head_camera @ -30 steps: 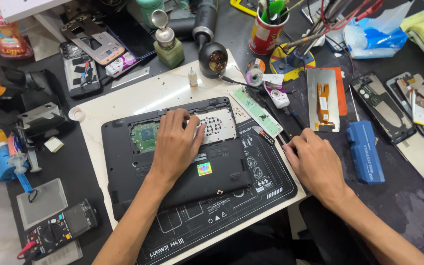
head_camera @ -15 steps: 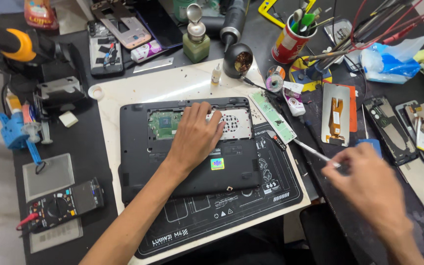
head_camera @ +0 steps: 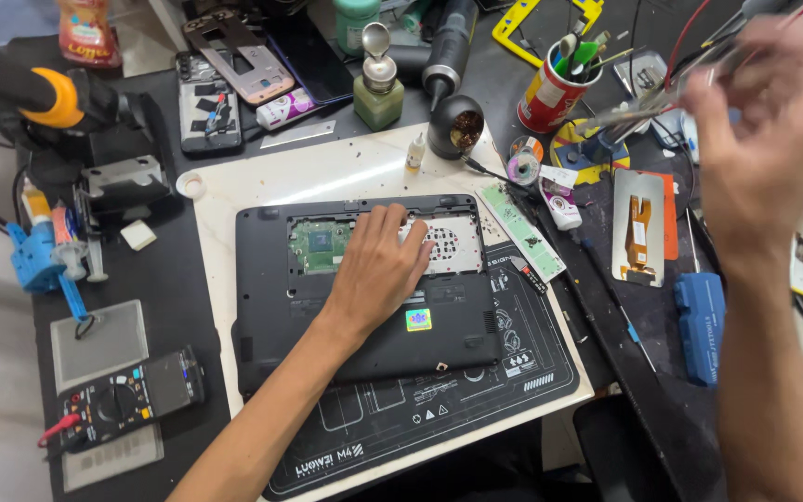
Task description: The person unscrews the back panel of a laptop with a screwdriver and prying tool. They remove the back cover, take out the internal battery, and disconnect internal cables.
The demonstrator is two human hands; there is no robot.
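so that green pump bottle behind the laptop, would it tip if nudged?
Probably: the green pump bottle stands upright on a narrow base with a tall metal pump top, so it looks top-heavy. Its squat body may steady it somewhat. Being round, it would likely roll once down.

bare white mat (head_camera: 327, 172) behind laptop base (head_camera: 364, 316); bottles (head_camera: 378, 88), tool cup (head_camera: 550, 93) crowd far edge; multimeter (head_camera: 127, 400) blocks left

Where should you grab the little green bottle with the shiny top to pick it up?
Grip the green bottle around its squat body, coming from the front side. It stands upright, the metal pump top is narrow and wobbly-looking, and things crowd close behind it.
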